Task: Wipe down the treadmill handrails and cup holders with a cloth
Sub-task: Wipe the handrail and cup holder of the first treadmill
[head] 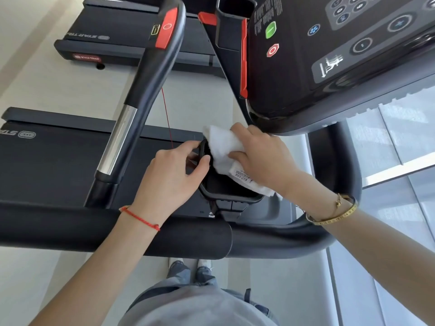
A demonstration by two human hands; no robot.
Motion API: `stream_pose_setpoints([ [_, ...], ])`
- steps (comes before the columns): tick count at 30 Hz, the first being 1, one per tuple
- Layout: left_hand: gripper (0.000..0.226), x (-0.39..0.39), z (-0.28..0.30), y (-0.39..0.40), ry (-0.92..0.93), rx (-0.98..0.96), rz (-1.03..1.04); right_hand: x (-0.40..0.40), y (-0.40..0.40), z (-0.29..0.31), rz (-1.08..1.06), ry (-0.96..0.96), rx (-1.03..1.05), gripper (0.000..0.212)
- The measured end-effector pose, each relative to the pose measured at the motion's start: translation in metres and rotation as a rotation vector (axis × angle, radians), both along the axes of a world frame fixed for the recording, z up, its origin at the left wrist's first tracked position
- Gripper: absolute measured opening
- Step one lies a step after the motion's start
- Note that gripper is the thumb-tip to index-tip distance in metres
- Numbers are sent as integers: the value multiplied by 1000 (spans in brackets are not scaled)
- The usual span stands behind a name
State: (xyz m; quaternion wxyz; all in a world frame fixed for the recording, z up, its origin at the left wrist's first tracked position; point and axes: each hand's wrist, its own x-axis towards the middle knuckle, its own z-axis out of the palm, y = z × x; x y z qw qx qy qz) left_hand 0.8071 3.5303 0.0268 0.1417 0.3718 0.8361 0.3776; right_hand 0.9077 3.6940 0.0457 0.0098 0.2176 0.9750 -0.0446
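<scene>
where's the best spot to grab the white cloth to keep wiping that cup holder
Grip the bunched middle of the white cloth from above, as the right hand does; its lower edge hangs into the cup holder, while the left hand holds the rim.

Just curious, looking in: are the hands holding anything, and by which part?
The right hand grips the white cloth around its middle. The left hand holds the cup holder by its rim.

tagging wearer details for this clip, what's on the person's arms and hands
Both forearms are bare, no sleeves or gloves. The left wrist wears a thin red braided string bracelet. The right wrist carries a gold bangle with engraved lettering, plus a thinner gold chain bracelet with a small charm. No rings show on the left hand or right hand.
</scene>
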Motion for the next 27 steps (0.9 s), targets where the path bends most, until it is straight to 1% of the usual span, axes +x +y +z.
stream_pose_setpoints([
  [3,41,1,0,0,-3,0,-5,15,-5,-1,-96,25,-119,45],
  [7,44,0,0,-1,8,2,-20,37,-19,0,-256,100,-356,62],
  [10,44,0,0,0,20,0,-37,50,-30,-1,-338,135,-503,62],
  [13,40,1,0,0,35,8,-41,41,-26,0,-386,107,-535,51],
  [18,36,2,0,-1,54,6,-46,19,-14,2,-416,114,-448,34],
  [21,36,1,0,-1,50,4,-51,33,-25,0,-441,181,-486,36],
  [22,36,1,0,-1,48,4,-52,40,-31,-3,-458,192,-513,33],
  [24,36,0,0,-1,46,3,-56,53,-40,-7,-517,199,-582,21],
  [27,35,0,0,0,47,5,-56,57,-41,-8,-553,216,-631,27],
])
